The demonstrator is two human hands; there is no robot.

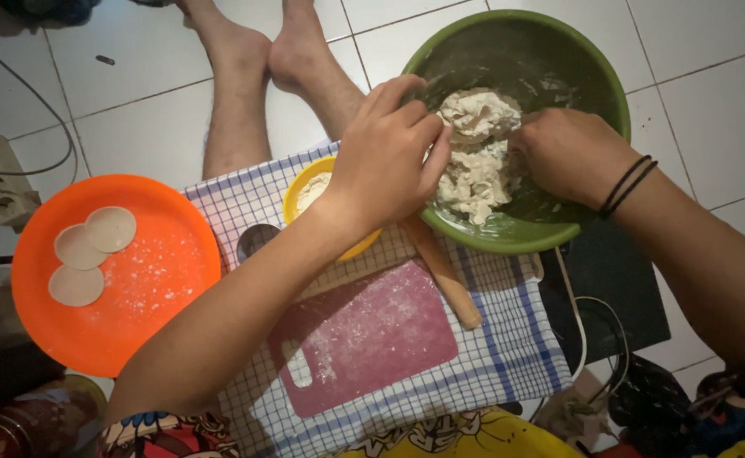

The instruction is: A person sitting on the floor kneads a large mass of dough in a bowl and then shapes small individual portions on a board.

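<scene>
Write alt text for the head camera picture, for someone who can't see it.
Both hands, left hand and right hand, work a lump of dough in a green bowl on a tiled floor. Nearby lie a rolling pin, a red cutting board and an orange plate with three dough rounds.

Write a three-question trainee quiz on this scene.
1. True or false: both hands are in the green bowl.
2. How many dough discs lie on the orange plate?
3. The rolling pin lies on: A) the plate, B) the checked cloth, C) the floor.

Key:
1. True: the left hand and right hand both press the dough.
2. Three.
3. B, beside the pink board.
</scene>
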